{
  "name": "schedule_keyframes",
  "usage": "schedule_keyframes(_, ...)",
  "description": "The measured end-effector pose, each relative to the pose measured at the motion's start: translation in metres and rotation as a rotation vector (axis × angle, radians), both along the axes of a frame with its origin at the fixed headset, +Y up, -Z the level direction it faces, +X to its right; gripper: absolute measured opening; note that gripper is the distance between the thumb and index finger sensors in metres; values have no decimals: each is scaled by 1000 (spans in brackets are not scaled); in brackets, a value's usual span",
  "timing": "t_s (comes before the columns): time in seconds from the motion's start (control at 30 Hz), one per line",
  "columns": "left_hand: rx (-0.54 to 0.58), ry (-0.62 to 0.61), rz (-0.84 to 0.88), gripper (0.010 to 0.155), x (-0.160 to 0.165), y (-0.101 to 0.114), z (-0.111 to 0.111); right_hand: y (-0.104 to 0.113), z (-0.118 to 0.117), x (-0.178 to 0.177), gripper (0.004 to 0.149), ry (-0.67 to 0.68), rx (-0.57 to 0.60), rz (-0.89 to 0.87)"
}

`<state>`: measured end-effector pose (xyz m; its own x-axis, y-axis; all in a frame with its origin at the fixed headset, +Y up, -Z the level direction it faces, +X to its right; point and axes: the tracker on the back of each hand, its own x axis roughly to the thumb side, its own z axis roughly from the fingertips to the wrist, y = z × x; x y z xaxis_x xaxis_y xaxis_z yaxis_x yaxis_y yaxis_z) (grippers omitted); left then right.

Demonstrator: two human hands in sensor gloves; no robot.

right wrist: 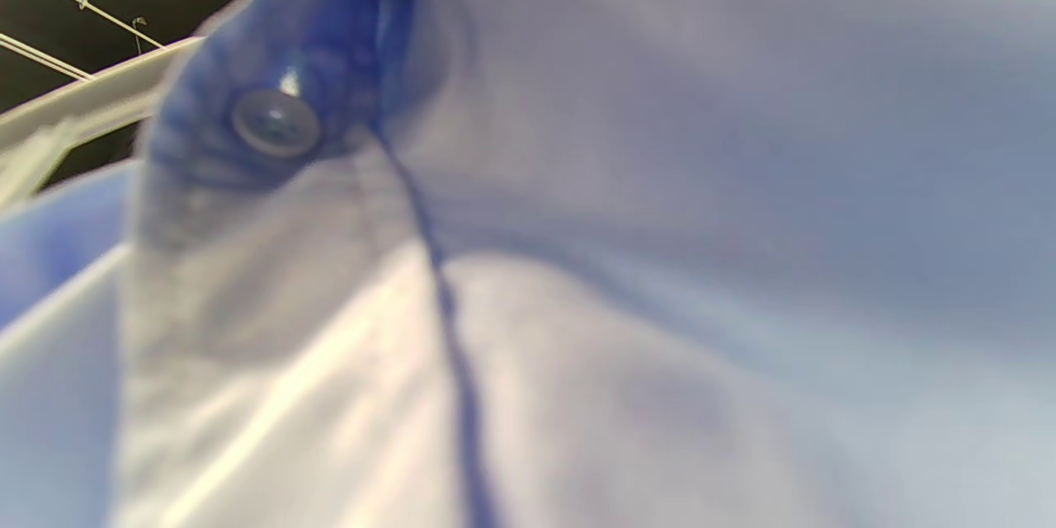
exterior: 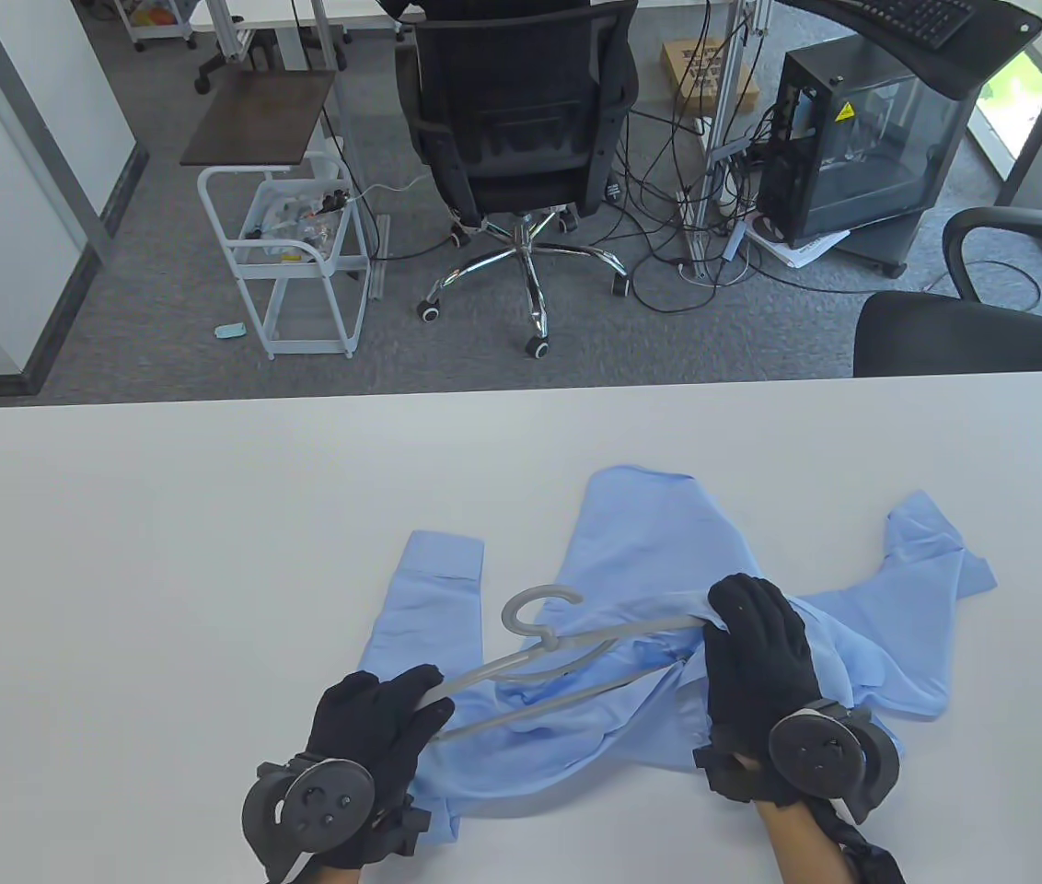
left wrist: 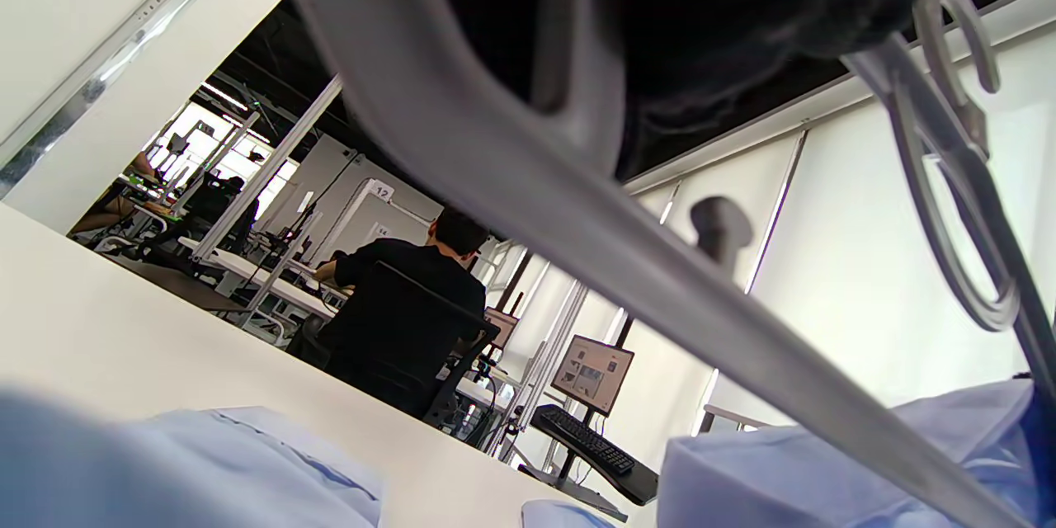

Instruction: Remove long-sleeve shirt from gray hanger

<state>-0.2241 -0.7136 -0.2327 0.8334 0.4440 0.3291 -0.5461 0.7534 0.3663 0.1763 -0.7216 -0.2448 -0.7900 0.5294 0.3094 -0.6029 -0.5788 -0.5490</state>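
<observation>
A light blue long-sleeve shirt (exterior: pixel 641 552) lies crumpled on the white table (exterior: pixel 162 552). A gray hanger (exterior: pixel 539 645) lies across it, its hook (exterior: pixel 535 603) toward the table's far side. My left hand (exterior: pixel 392 714) grips the hanger's left end, which is out of the shirt. My right hand (exterior: pixel 756 645) holds the shirt fabric over the hanger's right end, which stays hidden under cloth. The left wrist view shows the hanger bar (left wrist: pixel 577 223) close up and its hook (left wrist: pixel 961 41). The right wrist view is filled with blurred shirt fabric (right wrist: pixel 660 264) and a button (right wrist: pixel 275 122).
The table's far edge (exterior: pixel 521 396) runs across the middle of the table view. Beyond it stand an office chair (exterior: pixel 521 120), a white cart (exterior: pixel 300 258), a computer case (exterior: pixel 862 147) and a second chair (exterior: pixel 972 331).
</observation>
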Motion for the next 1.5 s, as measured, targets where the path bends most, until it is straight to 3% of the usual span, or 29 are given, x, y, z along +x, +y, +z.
schedule_keyframes(1.2, -97, -18, 39, 51, -10, -4, -7, -8, -5, 25, 49, -38, -32, -287)
schedule_keyframes(1.33, -95, -14, 37, 51, -12, -2, -5, -7, -4, 26, 49, -54, -29, -283)
schedule_keyframes(1.5, -42, 16, -5, 51, -10, 2, -2, -7, -7, 31, 47, -167, -63, -134)
